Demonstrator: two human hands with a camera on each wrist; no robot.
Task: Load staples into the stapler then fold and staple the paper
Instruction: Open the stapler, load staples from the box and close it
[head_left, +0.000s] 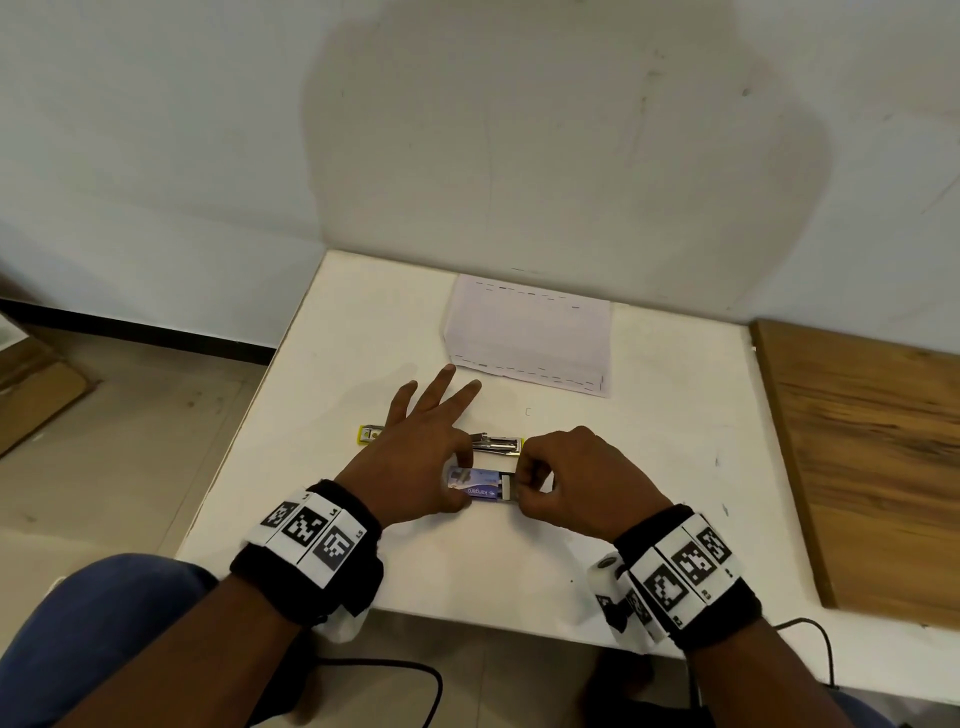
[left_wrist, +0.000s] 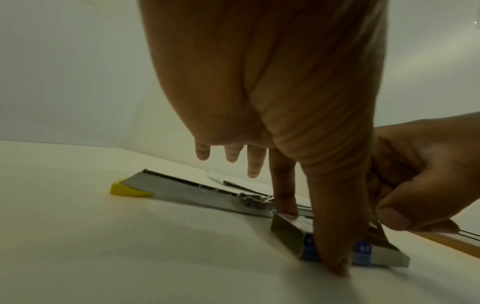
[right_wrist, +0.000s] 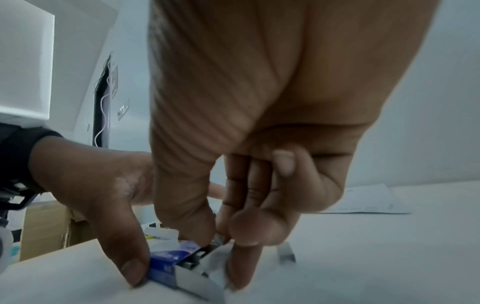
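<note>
Left hand (head_left: 415, 457) is pinning a small blue staple box (head_left: 475, 483) to the white desk (head_left: 649, 467): thumb pressing on the near side, index finger on the far side, the other three fingers spreading straight out and lifting clear of the surface. Left wrist view is confirming this, thumb tip (left_wrist: 335, 263) reaching down the box's near face to the desk.

Right hand (head_left: 576, 478) is curling its fingers at the open right end of the box, where a white inner tray is sticking out. In the right wrist view the thumb (right_wrist: 187, 222) and fingertips (right_wrist: 244, 232) are pinching together at the box mouth, with metal strips of staples (right_wrist: 200, 255) showing grey inside the tray. Whether a strip is actually being gripped or only touched, cannot tell.

Stapler (head_left: 496, 444) is lying opened flat on the desk just beyond the box, metal channel facing up, its yellow end (head_left: 363, 435) showing left of the left hand; the middle part is hiding behind that hand.

Paper (head_left: 530, 332), white with dashed lines along its far and near edges, is lying flat farther back near the wall, apart from both hands.

A wooden board (head_left: 872, 457) is sitting at the desk's right side.
</note>
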